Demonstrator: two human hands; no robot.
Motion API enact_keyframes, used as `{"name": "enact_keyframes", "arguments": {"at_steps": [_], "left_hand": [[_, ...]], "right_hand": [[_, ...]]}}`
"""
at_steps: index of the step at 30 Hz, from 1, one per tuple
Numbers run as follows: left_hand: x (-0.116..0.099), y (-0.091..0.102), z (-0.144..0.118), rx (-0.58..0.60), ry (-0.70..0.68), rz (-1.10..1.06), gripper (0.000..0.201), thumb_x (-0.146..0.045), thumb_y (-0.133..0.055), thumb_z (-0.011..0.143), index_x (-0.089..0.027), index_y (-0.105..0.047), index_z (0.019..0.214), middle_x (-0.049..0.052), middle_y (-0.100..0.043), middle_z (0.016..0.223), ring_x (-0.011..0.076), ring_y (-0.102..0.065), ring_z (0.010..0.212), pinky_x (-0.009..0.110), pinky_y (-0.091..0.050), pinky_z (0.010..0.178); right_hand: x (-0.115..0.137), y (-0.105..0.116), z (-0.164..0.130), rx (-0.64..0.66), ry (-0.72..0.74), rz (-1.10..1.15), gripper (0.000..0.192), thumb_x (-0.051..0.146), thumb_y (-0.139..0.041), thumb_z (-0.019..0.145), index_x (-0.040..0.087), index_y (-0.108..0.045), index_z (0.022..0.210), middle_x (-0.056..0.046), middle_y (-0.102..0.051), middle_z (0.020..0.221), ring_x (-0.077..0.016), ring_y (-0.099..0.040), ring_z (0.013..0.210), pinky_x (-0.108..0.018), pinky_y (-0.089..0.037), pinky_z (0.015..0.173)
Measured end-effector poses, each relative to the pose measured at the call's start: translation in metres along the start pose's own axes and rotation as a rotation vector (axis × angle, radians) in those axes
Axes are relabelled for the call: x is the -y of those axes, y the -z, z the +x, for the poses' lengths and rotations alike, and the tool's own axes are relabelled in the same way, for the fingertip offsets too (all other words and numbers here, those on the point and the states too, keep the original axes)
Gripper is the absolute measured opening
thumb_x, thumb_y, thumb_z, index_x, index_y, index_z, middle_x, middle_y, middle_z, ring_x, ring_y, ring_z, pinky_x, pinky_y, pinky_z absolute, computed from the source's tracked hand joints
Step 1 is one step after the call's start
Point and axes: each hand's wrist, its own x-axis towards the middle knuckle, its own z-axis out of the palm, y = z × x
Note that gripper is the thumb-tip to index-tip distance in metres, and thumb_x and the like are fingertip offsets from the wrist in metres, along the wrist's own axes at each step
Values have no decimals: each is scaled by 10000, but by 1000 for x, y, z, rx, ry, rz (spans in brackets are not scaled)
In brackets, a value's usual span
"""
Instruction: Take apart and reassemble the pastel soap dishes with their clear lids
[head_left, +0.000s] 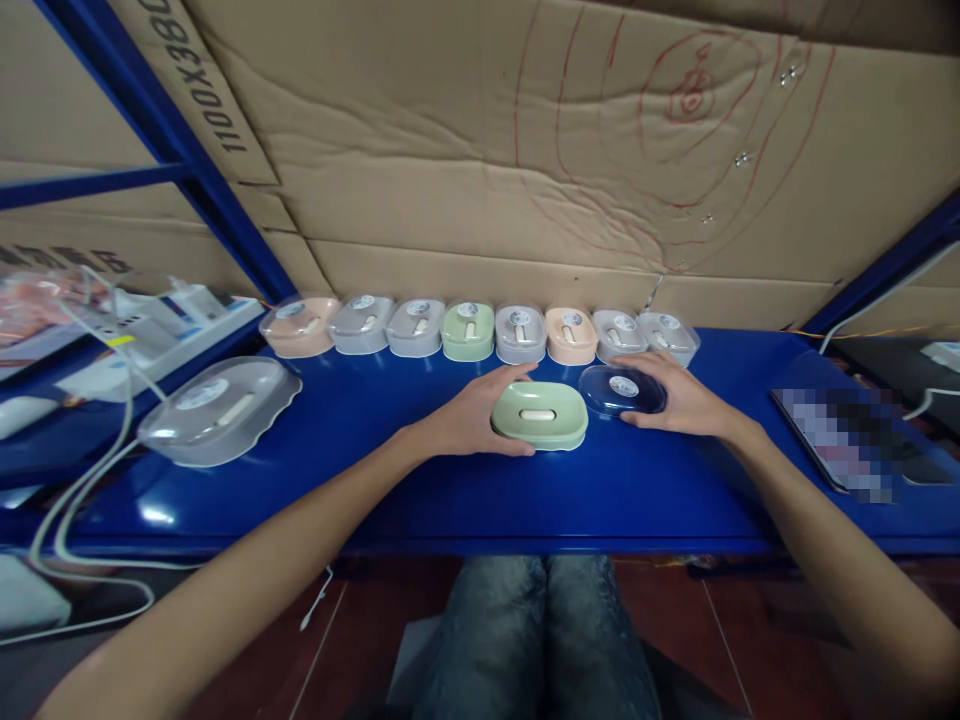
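Note:
My left hand (472,415) grips the left side of a green soap dish base (540,415) that rests on the blue table (420,490). Just right of it, my right hand (679,395) holds a clear lid (622,390) with a round white sticker, lying flat on the table. Both items sit near the table's middle, in front of a row of closed soap dishes (469,330).
The row along the cardboard back wall has several lidded dishes in peach, grey and green. A larger grey lidded dish (217,410) lies at the left. White cables (90,480) hang at the left edge. A flat dark device (847,440) lies at the right.

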Motion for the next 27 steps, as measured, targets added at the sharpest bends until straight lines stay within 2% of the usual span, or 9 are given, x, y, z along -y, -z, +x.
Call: {"name": "enact_keyframes", "arguments": {"at_steps": [2,5,8,11,13,16,19,27], "left_hand": [[0,0,0,2,-2,4,1194,-643,-958,719,-281,-391,1706,147,-454,1750,439,-439,1607,647,-339,1328],[1,-2,0,-7,-3,19,1190,-657,-949,732,-274,-387,1709,149,-442,1758,443,-434,1610,644,-335,1331],[3,-4,1,-19,-19,32,1192,-672,-937,743,-275,-373,1715,156,-445,1753,445,-439,1603,651,-328,1331],[5,-7,1,-23,-18,50,1220,-672,-942,729,-279,-354,1724,159,-441,1751,456,-419,1605,666,-313,1332],[5,-7,1,-8,-16,66,1240,-651,-947,715,-270,-343,1729,165,-451,1735,468,-416,1594,677,-330,1317],[4,-7,0,23,-19,72,1227,-603,-934,731,-259,-321,1737,171,-459,1715,459,-409,1583,677,-354,1300],[3,-8,0,19,-9,68,1185,-567,-918,757,-259,-321,1733,164,-459,1706,438,-402,1574,661,-354,1302],[2,-10,1,-32,22,50,1173,-524,-932,693,-255,-385,1696,151,-519,1642,439,-451,1493,644,-402,1255]], "right_hand": [[14,5,6,-39,25,6,762,551,-894,823,311,-665,1509,-120,-715,1491,-422,-654,1382,-714,-466,1205],[43,5,22,-65,92,90,726,529,-876,868,302,-648,1519,-121,-719,1481,-380,-687,1351,-636,-535,1170],[74,-12,40,10,219,161,788,559,-901,839,326,-627,1540,-96,-716,1493,-371,-665,1392,-603,-533,1195],[91,-39,48,60,282,157,902,598,-933,790,312,-595,1576,-120,-665,1544,-388,-634,1428,-605,-523,1219],[93,-55,47,54,275,136,891,620,-916,805,286,-603,1570,-153,-618,1578,-398,-624,1435,-607,-544,1200],[89,-69,41,30,288,136,720,572,-841,912,273,-632,1532,-172,-590,1580,-384,-616,1439,-602,-561,1181],[87,-72,38,-11,312,200,625,525,-803,966,288,-637,1520,-166,-586,1567,-374,-598,1462,-595,-551,1194],[92,-74,41,-58,264,332,608,524,-827,955,308,-635,1490,-147,-597,1528,-356,-644,1412,-575,-568,1176]]}}
